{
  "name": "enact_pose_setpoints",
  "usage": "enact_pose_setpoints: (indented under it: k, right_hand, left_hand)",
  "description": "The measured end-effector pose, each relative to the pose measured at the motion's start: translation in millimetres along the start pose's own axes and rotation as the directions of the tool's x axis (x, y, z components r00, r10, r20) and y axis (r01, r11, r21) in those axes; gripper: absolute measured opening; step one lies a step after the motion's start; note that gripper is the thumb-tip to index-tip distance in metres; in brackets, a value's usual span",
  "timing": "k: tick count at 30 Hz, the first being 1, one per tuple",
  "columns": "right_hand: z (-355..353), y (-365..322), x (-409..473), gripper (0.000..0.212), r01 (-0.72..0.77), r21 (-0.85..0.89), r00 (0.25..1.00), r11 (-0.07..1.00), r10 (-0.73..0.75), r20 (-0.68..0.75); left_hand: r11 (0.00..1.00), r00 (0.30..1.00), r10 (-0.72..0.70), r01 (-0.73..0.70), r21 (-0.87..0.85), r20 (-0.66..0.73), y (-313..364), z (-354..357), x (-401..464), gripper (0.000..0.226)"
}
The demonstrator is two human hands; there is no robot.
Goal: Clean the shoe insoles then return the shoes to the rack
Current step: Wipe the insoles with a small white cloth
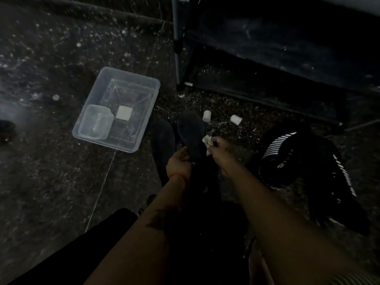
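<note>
The scene is very dark. My left hand (179, 161) grips the near end of a dark insole (192, 130), which points away from me above the floor. My right hand (221, 150) pinches a small crumpled white cloth (208, 140) against the insole's right edge. A second dark insole or shoe (163, 136) lies just left of it on the floor. To the right sit black shoes with white stripes (287, 157). The dark shoe rack (277, 58) stands at the upper right.
A clear plastic tub (102, 83) sits on the speckled floor at the left, holding a smaller clear container (95, 122) and a pale square block (123, 113). Two small white cylinders (206, 116) (236, 119) lie in front of the rack. My dark-clothed legs fill the bottom.
</note>
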State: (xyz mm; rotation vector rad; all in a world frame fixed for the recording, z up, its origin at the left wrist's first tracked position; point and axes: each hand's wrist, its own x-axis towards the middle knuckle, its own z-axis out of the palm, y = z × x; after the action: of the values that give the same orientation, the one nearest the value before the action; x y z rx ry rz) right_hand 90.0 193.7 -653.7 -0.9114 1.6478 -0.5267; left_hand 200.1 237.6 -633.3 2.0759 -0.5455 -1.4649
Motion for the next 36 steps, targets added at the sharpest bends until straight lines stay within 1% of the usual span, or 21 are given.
enact_pose_setpoints:
  k: [4,6,8,11,13,16,17,19,20,22,25,28,30,32,34,36]
  right_hand:
    - [5.6,12.3,14.5,0.008,-0.017,-0.028,1.0,0.999,0.017,0.013]
    - [6.0,17.1,17.1,0.011,-0.027,-0.055,1.0,0.998,0.028,0.012]
    - [6.2,21.1,17.6,0.014,-0.033,-0.061,0.999,0.998,0.034,0.016]
    - [3.6,20.3,12.9,0.018,-0.026,-0.046,1.0,0.999,0.025,-0.02]
    - [0.9,14.9,5.9,0.027,-0.039,0.035,0.998,0.999,0.041,-0.043]
    - [-3.6,-0.9,-11.3,0.034,-0.083,0.183,0.996,0.98,0.088,-0.019]
    - [-5.3,-6.8,-16.8,0.034,-0.103,0.236,0.995,0.966,0.104,0.008]
    - [-11.4,-24.0,-33.6,0.026,-0.146,0.364,0.989,0.92,0.124,0.082]
    - [-15.1,-33.2,-42.3,0.023,-0.157,0.415,0.986,0.896,0.117,0.119]
    - [-22.2,-49.0,-58.3,0.017,-0.135,0.445,0.986,0.885,0.077,0.148]
    - [-34.8,-74.2,-85.8,0.006,-0.105,0.477,0.982,0.873,0.014,0.19]
    - [-48.1,-104.1,-111.7,0.009,-0.057,0.481,0.964,0.875,-0.076,0.253]
    - [-56.3,-126.7,-130.2,0.008,-0.029,0.468,0.951,0.884,-0.12,0.285]
    - [-62.7,-148.2,-147.2,0.012,-0.007,0.452,0.931,0.892,-0.159,0.329]
    - [-67.7,-168.9,-165.0,0.021,0.041,0.408,0.909,0.912,-0.203,0.365]
    - [-69.9,-186.8,-182.7,0.024,0.126,0.336,0.904,0.933,-0.248,0.349]
  left_hand:
    - [0.999,0.999,-0.029,0.03,-0.023,0.023,-21.8,10.1,26.4,0.058]
    - [0.999,0.999,-0.048,0.048,0.015,0.01,-35.1,14.5,41.1,0.058]
    - [0.995,0.998,-0.063,0.064,0.079,-0.01,-40.9,16.2,48.7,0.053]
    - [0.994,0.996,-0.081,0.084,0.075,-0.04,-32.9,13.9,40.8,0.045]
    - [0.993,0.997,-0.064,0.069,0.094,-0.046,-26.8,11.5,33.3,0.041]
    - [0.998,0.999,-0.012,0.015,0.061,-0.037,-14.0,5.2,18.2,0.044]
    - [0.999,1.0,0.005,-0.004,0.04,-0.023,-10.0,3.9,14.9,0.046]
    - [0.998,0.999,0.052,-0.052,0.032,0.016,10.2,-2.4,-1.8,0.045]
    - [0.997,0.996,0.08,-0.081,0.016,0.038,23.9,-5.5,-12.5,0.044]
    - [0.988,0.985,0.144,-0.138,-0.069,0.094,54.3,-11.5,-36.3,0.047]
    - [0.973,0.961,0.227,-0.216,-0.085,0.158,95.8,-27.7,-70.8,0.052]
    - [0.963,0.926,0.26,-0.227,-0.147,0.273,126.7,-51.5,-102.6,0.044]
    - [0.957,0.902,0.288,-0.259,-0.131,0.322,140.4,-68.9,-119.5,0.039]
    - [0.941,0.888,0.335,-0.304,-0.147,0.315,152.1,-83.7,-134.8,0.034]
    - [0.923,0.887,0.376,-0.333,-0.19,0.269,163.2,-96.5,-151.6,0.028]
    - [0.908,0.887,0.395,-0.337,-0.251,0.239,168.7,-106.4,-166.7,0.024]
